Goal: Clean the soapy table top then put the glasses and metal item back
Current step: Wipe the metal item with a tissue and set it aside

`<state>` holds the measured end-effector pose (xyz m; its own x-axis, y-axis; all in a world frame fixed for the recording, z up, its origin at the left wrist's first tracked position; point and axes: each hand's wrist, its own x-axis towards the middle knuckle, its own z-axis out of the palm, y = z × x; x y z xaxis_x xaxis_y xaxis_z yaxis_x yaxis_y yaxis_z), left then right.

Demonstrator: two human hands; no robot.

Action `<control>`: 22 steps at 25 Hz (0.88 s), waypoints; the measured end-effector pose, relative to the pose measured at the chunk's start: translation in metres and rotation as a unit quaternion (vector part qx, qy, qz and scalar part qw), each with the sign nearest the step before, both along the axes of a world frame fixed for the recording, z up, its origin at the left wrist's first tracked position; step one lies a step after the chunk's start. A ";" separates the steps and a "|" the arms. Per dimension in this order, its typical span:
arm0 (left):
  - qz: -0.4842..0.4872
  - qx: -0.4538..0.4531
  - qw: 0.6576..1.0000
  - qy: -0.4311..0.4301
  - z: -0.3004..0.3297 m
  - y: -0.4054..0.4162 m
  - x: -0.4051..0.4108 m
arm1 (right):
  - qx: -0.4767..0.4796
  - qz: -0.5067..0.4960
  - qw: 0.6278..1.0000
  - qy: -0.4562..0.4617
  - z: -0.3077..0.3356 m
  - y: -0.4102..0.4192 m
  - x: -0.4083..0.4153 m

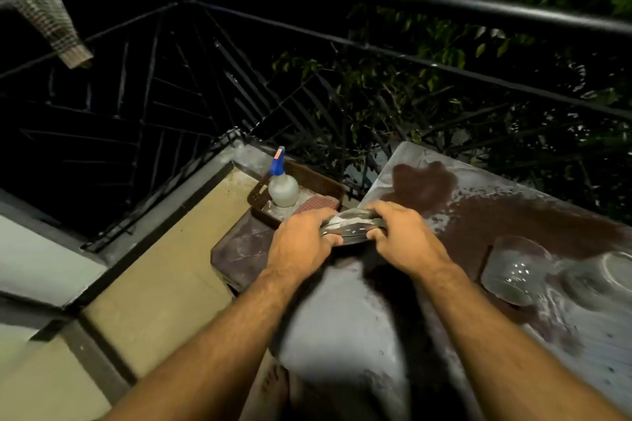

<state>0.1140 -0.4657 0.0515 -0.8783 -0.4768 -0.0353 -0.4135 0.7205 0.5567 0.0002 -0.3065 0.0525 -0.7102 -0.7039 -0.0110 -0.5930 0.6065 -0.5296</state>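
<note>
Both hands (352, 236) grip wrung cloth (352, 227) over table (513, 215) left edge (glasses (516, 270) right).

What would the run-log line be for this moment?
left hand: grips cloth | right hand: grips cloth | table top: soapy | glasses: on table

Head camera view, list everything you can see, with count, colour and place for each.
table top: one, dark brown, soapy, right
glasses: two clear ones visible, right on the table, far one cut off by the frame edge
wrung cloth: one, dark, soapy, held over the table's left edge
spray bottle: one, clear with blue head, in the tray
tray: one, brown, left of the table
checked cloth: one, hung on the railing, top left
railing: black, across the back
left hand: grips the cloth
right hand: grips the cloth
</note>
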 end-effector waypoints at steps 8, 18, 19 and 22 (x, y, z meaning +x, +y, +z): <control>0.115 -0.018 0.993 -0.010 -0.060 -0.130 0.047 | 0.008 0.098 0.995 -0.017 -0.046 -0.166 0.013; 0.180 0.027 0.980 -0.075 -0.139 -0.232 0.079 | 0.039 0.204 0.977 -0.048 -0.127 -0.298 0.030; 0.184 0.031 0.979 -0.083 -0.145 -0.238 0.080 | 0.044 0.208 0.976 -0.051 -0.133 -0.304 0.030; 0.206 0.047 0.973 -0.094 -0.160 -0.246 0.079 | 0.046 0.205 0.976 -0.065 -0.148 -0.316 0.031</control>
